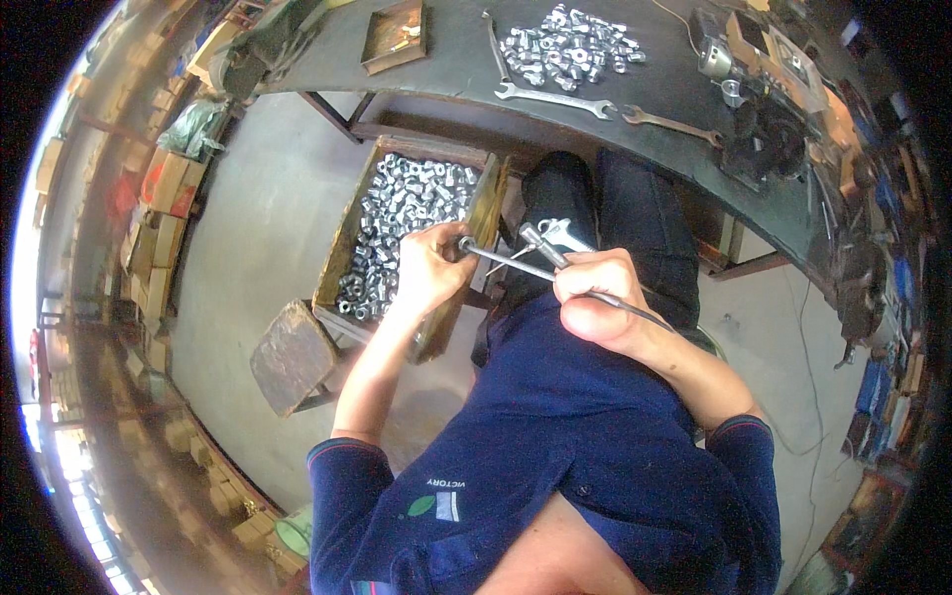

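My left hand (433,270) is closed at the right edge of the wooden box, its fingertips pinching a small metal fitting (465,244). A thin metal rod (511,264) runs from that fitting to my right hand (600,293), whose fingers are wrapped round a hand tool. Just beyond this fist show the tool's silver head (543,244) and a pale metal lever (565,234). A dark hose (635,309) trails from the fist along my right forearm. How the rod joins the tool is hidden by my fingers. Several shiny fittings (416,193) fill the wooden box (339,260).
Ahead stands a dark workbench (456,59) with a pile of fittings (575,48), an open-ended wrench (555,100), another wrench (674,126) and a shallow tray (395,38). Machinery (764,69) sits at its right. A wooden stool (295,359) is on the left, near shelves with boxes (164,248).
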A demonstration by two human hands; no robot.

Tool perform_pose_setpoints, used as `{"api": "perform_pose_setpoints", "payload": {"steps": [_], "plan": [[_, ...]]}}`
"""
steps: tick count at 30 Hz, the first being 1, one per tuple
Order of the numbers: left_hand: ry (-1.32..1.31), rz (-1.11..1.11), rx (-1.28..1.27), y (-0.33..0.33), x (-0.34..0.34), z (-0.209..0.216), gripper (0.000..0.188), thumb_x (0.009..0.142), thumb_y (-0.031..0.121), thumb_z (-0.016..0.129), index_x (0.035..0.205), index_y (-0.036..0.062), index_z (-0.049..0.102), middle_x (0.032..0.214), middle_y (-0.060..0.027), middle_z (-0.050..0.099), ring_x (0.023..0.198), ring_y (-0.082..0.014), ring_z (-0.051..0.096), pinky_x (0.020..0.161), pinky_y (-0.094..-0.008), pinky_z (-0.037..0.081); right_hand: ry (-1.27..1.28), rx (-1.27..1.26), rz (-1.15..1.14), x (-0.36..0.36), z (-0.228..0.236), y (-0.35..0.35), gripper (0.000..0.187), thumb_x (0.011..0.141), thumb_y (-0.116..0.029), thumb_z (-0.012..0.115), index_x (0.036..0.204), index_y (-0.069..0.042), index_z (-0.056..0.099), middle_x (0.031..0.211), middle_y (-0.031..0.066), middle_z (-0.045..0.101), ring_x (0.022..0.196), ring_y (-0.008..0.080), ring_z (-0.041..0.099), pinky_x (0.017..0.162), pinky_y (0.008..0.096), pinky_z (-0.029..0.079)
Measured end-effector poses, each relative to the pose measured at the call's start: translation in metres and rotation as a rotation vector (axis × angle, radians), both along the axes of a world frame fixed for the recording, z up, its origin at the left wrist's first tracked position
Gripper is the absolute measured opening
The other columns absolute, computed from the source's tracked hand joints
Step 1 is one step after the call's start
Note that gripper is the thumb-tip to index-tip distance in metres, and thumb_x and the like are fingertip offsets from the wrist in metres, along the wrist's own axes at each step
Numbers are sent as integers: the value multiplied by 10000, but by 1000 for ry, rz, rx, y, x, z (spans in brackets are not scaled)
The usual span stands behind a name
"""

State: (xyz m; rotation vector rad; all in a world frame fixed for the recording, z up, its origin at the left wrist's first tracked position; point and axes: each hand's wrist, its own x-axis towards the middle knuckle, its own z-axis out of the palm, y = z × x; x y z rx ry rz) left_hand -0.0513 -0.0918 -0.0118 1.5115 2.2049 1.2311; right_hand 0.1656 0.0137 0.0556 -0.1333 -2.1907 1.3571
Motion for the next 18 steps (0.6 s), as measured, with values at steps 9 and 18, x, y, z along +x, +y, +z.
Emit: {"api": "perform_pose_setpoints", "payload": {"steps": [9, 18], "plan": [[-101, 13, -137, 2, 4, 8, 302, 591, 85, 701, 877, -6, 668, 576, -74, 567, 480, -130, 511, 487, -268, 422, -7, 0, 6, -2, -1, 3, 138, 622, -99, 587, 556, -48, 477, 534, 99, 433, 467, 250, 454, 441, 355, 303], [-17, -123, -113, 7, 24, 5, 264, 613, 80, 727, 859, 5, 667, 727, -127, 666, 668, -161, 655, 620, -293, 502, -8, 165, 65, -27, -28, 1, 157, 617, -84, 621, 580, -70, 470, 543, 103, 472, 472, 292, 506, 425, 378, 376]]}}
